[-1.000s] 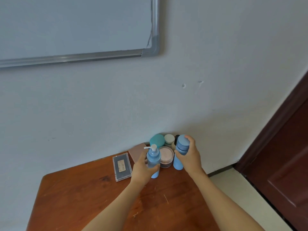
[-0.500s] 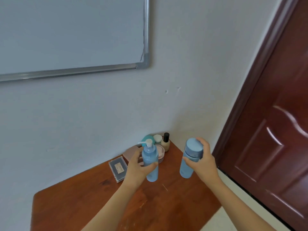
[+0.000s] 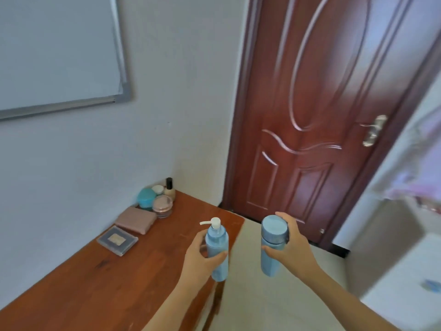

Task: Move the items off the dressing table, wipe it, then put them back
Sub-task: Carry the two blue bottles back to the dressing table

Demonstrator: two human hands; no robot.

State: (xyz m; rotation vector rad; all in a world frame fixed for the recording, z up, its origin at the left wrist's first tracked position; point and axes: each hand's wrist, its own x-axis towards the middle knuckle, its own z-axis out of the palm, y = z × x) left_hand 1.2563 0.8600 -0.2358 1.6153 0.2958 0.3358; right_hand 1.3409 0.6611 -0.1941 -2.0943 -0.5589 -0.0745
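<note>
My left hand (image 3: 199, 259) grips a light blue pump bottle (image 3: 217, 244) with a white pump head, held upright above the right edge of the wooden dressing table (image 3: 100, 283). My right hand (image 3: 290, 247) grips a blue capped bottle (image 3: 272, 242), upright in the air over the floor, right of the table. At the table's far corner stand a teal jar (image 3: 146, 199), a small white jar (image 3: 157, 189), a beige bottle with a black cap (image 3: 169, 189) and a pink-lidded jar (image 3: 163, 206). A pink folded pouch (image 3: 136, 220) and a clear flat case (image 3: 117, 240) lie by the wall.
A whiteboard (image 3: 57, 56) hangs on the wall above the table. A dark red door (image 3: 317, 115) with a metal handle (image 3: 372, 130) is shut beyond the table's right end. Pale floor (image 3: 274, 302) lies to the right, with blurred white furniture (image 3: 405, 235) at the far right.
Both hands lifted the two blue bottles from the cluster at the wall and carried them to the right, off the table's side. The view swung right toward the door.
</note>
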